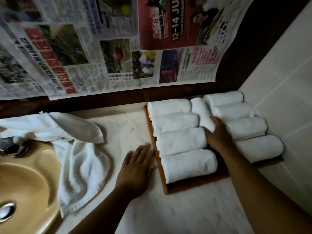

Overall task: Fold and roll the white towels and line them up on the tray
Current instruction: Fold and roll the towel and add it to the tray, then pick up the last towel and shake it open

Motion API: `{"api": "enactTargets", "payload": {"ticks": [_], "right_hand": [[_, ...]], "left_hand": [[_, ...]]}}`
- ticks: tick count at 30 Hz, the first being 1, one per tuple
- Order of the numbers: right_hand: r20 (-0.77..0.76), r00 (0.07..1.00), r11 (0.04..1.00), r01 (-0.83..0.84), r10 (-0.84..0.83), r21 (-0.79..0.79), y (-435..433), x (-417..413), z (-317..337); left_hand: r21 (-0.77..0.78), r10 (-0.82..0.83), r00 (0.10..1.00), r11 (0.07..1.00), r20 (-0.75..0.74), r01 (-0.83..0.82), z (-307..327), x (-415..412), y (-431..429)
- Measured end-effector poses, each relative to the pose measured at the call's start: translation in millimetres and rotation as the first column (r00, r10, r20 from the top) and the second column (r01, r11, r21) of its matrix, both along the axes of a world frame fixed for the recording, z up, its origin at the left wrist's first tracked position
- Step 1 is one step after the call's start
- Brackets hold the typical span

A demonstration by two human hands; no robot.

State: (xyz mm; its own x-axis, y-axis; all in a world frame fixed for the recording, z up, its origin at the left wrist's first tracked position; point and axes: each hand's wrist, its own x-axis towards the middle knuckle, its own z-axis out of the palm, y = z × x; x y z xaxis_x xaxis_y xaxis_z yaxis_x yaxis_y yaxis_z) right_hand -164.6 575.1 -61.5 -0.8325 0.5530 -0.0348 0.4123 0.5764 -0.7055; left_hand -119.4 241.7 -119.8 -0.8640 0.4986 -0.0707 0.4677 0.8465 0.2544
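Note:
A wooden tray (156, 154) lies on the marble counter and holds several rolled white towels in two columns. One more rolled towel (200, 112) lies lengthwise in the gap between the columns. My right hand (218, 135) grips its near end, fingers curled round it. My left hand (137, 163) rests flat on the counter, fingers straight, its fingertips by the tray's left rim. An unfolded white towel (79, 159) lies crumpled on the counter to the left, draped beside the sink.
A beige sink (22, 181) with a metal drain fills the lower left. Newspaper sheets (101, 48) cover the wall behind the counter. A tiled wall (278, 92) stands close against the tray's right side. Bare marble counter (168, 213) lies in front of the tray.

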Motion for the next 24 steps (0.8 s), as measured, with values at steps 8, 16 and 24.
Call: {"api": "enactTargets", "payload": {"ticks": [8, 16, 24], "right_hand": [[0.206, 0.978, 0.995, -0.061, 0.043, 0.082, 14, -39, -20], [0.321, 0.947, 0.961, -0.107, 0.021, 0.253, -10, -16, 30], [-0.267, 0.755, 0.719, -0.362, 0.600, 0.593, -224, 174, -24]], "left_hand": [[0.012, 0.000, 0.998, 1.000, -0.067, 0.001, -9, -23, 4], [0.212, 0.340, 0.926, 0.929, -0.164, -0.304, 15, 30, -25], [0.043, 0.552, 0.830, 0.834, -0.078, -0.550, 8, 99, -124]]}}
